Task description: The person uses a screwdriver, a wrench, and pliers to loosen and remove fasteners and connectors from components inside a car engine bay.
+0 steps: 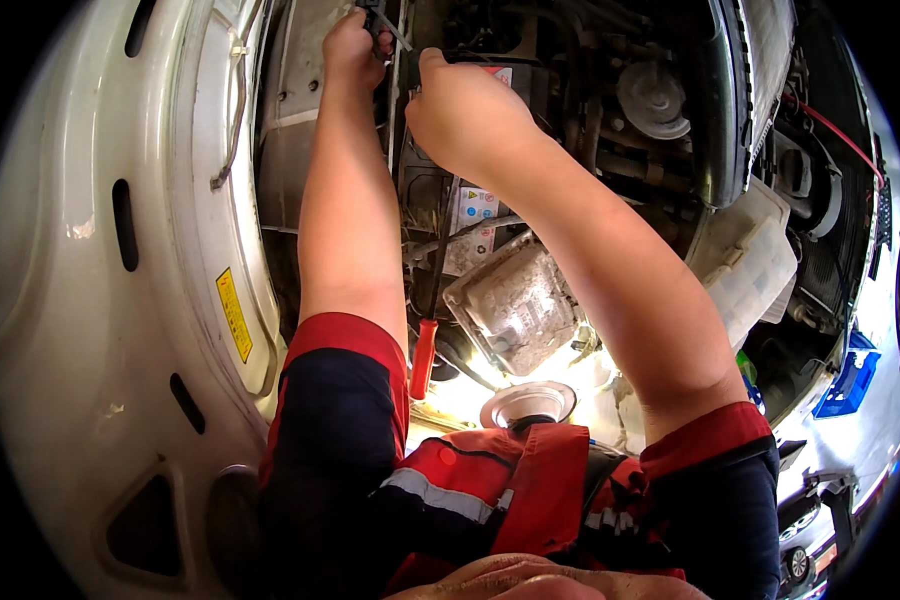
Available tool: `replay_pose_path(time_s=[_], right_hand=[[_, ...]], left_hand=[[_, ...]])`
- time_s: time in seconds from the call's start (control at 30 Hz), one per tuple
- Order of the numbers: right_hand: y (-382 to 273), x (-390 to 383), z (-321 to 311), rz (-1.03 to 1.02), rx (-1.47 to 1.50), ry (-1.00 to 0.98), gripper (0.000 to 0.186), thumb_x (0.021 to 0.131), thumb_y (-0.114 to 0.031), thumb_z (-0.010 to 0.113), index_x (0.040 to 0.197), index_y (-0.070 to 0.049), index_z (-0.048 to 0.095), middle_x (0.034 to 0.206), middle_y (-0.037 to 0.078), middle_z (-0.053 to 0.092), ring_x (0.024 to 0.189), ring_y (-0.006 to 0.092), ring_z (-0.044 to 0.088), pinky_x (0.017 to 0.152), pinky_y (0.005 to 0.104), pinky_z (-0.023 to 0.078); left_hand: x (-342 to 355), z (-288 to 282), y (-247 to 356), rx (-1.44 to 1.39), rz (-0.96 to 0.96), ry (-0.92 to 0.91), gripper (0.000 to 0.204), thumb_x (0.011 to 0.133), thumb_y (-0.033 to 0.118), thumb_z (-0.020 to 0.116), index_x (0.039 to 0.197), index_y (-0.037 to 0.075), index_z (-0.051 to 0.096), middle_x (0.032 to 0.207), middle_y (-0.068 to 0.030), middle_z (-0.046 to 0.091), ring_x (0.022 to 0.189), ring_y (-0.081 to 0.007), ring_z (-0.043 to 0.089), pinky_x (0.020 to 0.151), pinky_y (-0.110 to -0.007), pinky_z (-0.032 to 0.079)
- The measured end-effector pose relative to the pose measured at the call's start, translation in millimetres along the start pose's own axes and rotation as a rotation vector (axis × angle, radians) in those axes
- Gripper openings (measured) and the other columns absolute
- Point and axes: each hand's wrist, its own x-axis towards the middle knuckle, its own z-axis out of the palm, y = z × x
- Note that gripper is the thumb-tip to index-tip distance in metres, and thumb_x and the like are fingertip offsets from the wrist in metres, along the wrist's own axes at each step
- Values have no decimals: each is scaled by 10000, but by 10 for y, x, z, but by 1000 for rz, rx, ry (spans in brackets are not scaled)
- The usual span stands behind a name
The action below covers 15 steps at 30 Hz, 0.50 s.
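Note:
Both my arms reach into an engine bay toward its far end. My left hand (355, 52) is closed round a small dark part (374, 18) at the top edge of the view; its kind is not clear. Beside it, my right hand (467, 112) is closed, its thumb side toward the left hand. A thin pale strip (397, 30) slants between the two hands. Whatever the right fingers hold is hidden behind the hand. Nearer to me, a screwdriver with a red handle (423, 360) stands with its dark shaft pointing away, between my forearms.
A battery with a white label (473, 225) sits under my right forearm. Closer in are a dirty metallic box-shaped part (522, 303) and bright lamp light. A translucent plastic box (745, 275) lies to the right. The raised hood (80, 300) fills the left side.

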Motion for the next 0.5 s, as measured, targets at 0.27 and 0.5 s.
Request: replay_pose_path(time_s=[0.27,0.5], right_hand=[[-97,50,-145,-2,-62,-82,462,888,-143,547,1272,109,493,1012,288,688,944,414,689,819,467,563],[-193,-83,399,-30,-441,52,710,871,-85,614,1495,84,322,1034,266,624,832,354,729,603,428,613]], left_hand=[[-96,24,-45,-15,63,-61,342,1049,292,469,976,-10,615,800,-82,597,629,-172,480,580,-349,410],[-57,-5,-20,91,103,26,389,1052,320,438,906,13,627,706,-71,581,574,-191,455,552,-371,383]])
